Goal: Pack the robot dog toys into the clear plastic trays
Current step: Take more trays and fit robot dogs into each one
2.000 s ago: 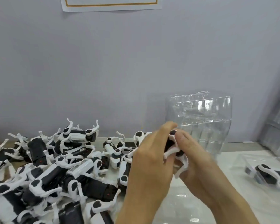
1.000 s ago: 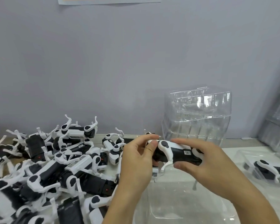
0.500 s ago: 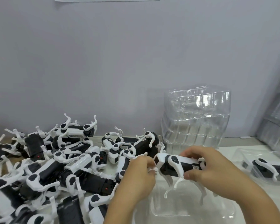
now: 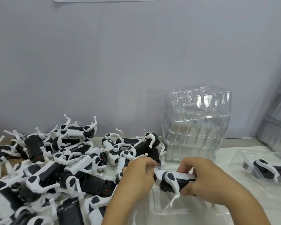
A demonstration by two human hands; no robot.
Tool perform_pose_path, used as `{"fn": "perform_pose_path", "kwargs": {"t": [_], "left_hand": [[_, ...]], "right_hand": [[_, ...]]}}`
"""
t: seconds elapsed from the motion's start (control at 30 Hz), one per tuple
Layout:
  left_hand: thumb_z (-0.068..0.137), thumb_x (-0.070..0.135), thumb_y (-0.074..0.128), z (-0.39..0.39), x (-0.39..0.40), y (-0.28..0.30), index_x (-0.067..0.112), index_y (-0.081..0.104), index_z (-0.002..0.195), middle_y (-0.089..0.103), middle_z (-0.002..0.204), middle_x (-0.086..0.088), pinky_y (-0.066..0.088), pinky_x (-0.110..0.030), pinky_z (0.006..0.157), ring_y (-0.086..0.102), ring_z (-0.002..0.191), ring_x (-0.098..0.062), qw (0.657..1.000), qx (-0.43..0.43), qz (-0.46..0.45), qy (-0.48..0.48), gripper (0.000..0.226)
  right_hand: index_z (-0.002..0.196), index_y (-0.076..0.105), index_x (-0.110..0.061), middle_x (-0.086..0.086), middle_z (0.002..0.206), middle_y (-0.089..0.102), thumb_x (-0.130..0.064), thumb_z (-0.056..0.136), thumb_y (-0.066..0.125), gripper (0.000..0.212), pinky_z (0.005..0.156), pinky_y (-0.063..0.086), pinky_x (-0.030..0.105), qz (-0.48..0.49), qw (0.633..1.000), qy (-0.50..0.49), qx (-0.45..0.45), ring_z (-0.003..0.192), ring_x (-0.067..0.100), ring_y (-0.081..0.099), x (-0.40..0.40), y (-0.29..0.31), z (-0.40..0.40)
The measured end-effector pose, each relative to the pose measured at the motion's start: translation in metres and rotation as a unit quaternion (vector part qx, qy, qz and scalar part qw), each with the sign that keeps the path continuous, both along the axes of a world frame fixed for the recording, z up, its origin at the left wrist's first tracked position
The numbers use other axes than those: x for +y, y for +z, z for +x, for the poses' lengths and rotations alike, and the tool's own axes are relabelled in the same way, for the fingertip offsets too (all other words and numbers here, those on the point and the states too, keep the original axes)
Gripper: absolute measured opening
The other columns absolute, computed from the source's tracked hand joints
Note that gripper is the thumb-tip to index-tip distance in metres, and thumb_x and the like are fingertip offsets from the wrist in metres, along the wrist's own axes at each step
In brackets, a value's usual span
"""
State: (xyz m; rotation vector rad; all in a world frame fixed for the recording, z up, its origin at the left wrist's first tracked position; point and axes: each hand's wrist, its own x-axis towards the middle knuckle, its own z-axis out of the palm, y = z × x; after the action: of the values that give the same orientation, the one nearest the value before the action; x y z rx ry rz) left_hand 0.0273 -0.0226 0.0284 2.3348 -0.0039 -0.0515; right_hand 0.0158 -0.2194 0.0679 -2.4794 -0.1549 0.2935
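Since half second ago, black-and-white robot dog toy (image 4: 173, 177) sank lower, legs now reaching into clear plastic tray (image 4: 193, 208) at 6 o'clock. I saw right hand (image 4: 208, 179) curled round toy's rear body, thumb under it. Left hand (image 4: 136, 177) curled at toy's front end; grip hidden there, couldn't tell. Heap of black-and-white robot dog toys (image 4: 55, 163) lay at 9 o'clock. Stack of empty clear trays (image 4: 196, 124) stood at 12 o'clock. Packed dog in clear tray (image 4: 266, 169) sat at 3 o'clock.
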Motion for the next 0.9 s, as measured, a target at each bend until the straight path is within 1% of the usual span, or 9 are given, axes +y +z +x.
{"fn": "perform_pose_path", "kwargs": {"t": [0.07, 0.17, 0.3, 0.37, 0.43, 0.5, 0.57, 0.77, 0.9], "left_hand": [[0.101, 0.024, 0.048, 0.0, 0.0, 0.001, 0.034, 0.066, 0.115, 0.064, 0.119, 0.012, 0.043, -0.038, 0.105, 0.054, 0.118, -0.016, 1.0, -0.005, -0.006, -0.004, 0.025], [0.1, 0.038, 0.047, -0.001, 0.0, 0.004, 0.031, 0.066, 0.106, 0.067, 0.108, 0.016, 0.041, -0.038, 0.105, 0.058, 0.109, -0.01, 0.999, -0.016, -0.014, -0.025, 0.021], [0.094, 0.052, 0.055, -0.001, -0.003, 0.004, 0.028, 0.064, 0.115, 0.064, 0.12, 0.013, 0.04, -0.039, 0.106, 0.054, 0.119, -0.014, 1.0, -0.008, 0.003, -0.021, 0.033], [0.093, 0.051, 0.058, -0.001, -0.006, 0.003, 0.028, 0.064, 0.115, 0.063, 0.122, 0.012, 0.041, -0.039, 0.106, 0.053, 0.121, -0.016, 1.0, -0.004, -0.005, 0.004, 0.032], [0.091, 0.049, 0.062, -0.002, -0.01, 0.003, 0.029, 0.063, 0.111, 0.063, 0.12, 0.012, 0.041, -0.039, 0.105, 0.053, 0.119, -0.016, 0.999, -0.007, -0.007, 0.03, 0.027], [0.09, 0.047, 0.066, -0.003, -0.014, 0.002, 0.031, 0.059, 0.107, 0.062, 0.117, 0.013, 0.039, -0.033, 0.102, 0.054, 0.115, -0.015, 0.998, -0.018, 0.029, 0.052, 0.024], [0.088, 0.045, 0.067, -0.005, -0.017, 0.002, 0.033, 0.054, 0.107, 0.06, 0.118, 0.013, 0.036, -0.029, 0.096, 0.052, 0.115, -0.016, 0.995, -0.026, 0.07, 0.067, 0.026], [0.089, 0.04, 0.067, -0.004, -0.01, 0.002, 0.035, 0.055, 0.119, 0.058, 0.124, 0.015, 0.037, -0.032, 0.105, 0.051, 0.117, -0.015, 0.998, 0.001, 0.057, 0.029, 0.032], [0.088, 0.036, 0.065, -0.007, -0.017, 0.004, 0.037, 0.051, 0.116, 0.058, 0.123, 0.016, 0.031, -0.028, 0.1, 0.049, 0.113, -0.014, 0.995, -0.001, 0.087, 0.042, 0.031]], "right_hand": [[0.076, 0.065, -0.036, -0.012, 0.084, 0.062, -0.018, 0.064, 0.087, 0.031, 0.068, 0.059, 0.035, -0.003, 1.0, -0.006, -0.012, 0.079, 0.017, 0.064, 0.001, -0.002, 0.001], [0.075, 0.066, -0.036, -0.014, 0.081, 0.063, -0.017, 0.064, 0.088, 0.031, 0.059, 0.059, 0.032, 0.001, 1.0, -0.01, -0.016, 0.075, 0.016, 0.065, 0.001, -0.003, 0.002], [0.079, 0.07, -0.034, -0.017, 0.064, 0.059, -0.016, 0.063, 0.089, 0.031, 0.037, 0.036, 0.009, -0.003, 1.0, -0.004, -0.025, 0.054, -0.001, 0.058, -0.001, -0.004, 0.003], [0.082, 0.072, -0.033, -0.018, 0.062, 0.058, -0.016, 0.062, 0.089, 0.031, 0.035, 0.033, 0.009, -0.011, 0.999, -0.009, -0.029, 0.05, -0.003, 0.057, -0.001, -0.005, 0.004], [0.083, 0.073, -0.034, -0.019, 0.069, 0.06, -0.019, 0.06, 0.089, 0.032, 0.042, 0.038, 0.011, -0.028, 0.999, -0.018, -0.036, 0.057, -0.001, 0.058, 0.001, -0.006, 0.004], [0.087, 0.075, -0.035, -0.02, 0.08, 0.063, -0.023, 0.057, 0.088, 0.035, 0.059, 0.051, 0.02, -0.055, 0.997, -0.026, -0.05, 0.07, 0.002, 0.061, 0.004, -0.008, 0.004], [0.092, 0.075, -0.037, -0.02, 0.088, 0.063, -0.025, 0.054, 0.086, 0.041, 0.074, 0.055, 0.026, -0.08, 0.994, -0.034, -0.067, 0.083, 0.006, 0.062, 0.009, -0.009, 0.003], [0.093, 0.077, -0.037, -0.021, 0.084, 0.064, -0.025, 0.052, 0.089, 0.045, 0.074, 0.056, 0.026, -0.076, 0.995, -0.03, -0.065, 0.08, 0.003, 0.061, 0.008, -0.009, 0.003], [0.098, 0.076, -0.036, -0.018, 0.095, 0.065, -0.023, 0.055, 0.088, 0.046, 0.075, 0.056, 0.026, -0.087, 0.994, -0.027, -0.062, 0.084, 0.006, 0.062, 0.009, -0.011, 0.005]]}}
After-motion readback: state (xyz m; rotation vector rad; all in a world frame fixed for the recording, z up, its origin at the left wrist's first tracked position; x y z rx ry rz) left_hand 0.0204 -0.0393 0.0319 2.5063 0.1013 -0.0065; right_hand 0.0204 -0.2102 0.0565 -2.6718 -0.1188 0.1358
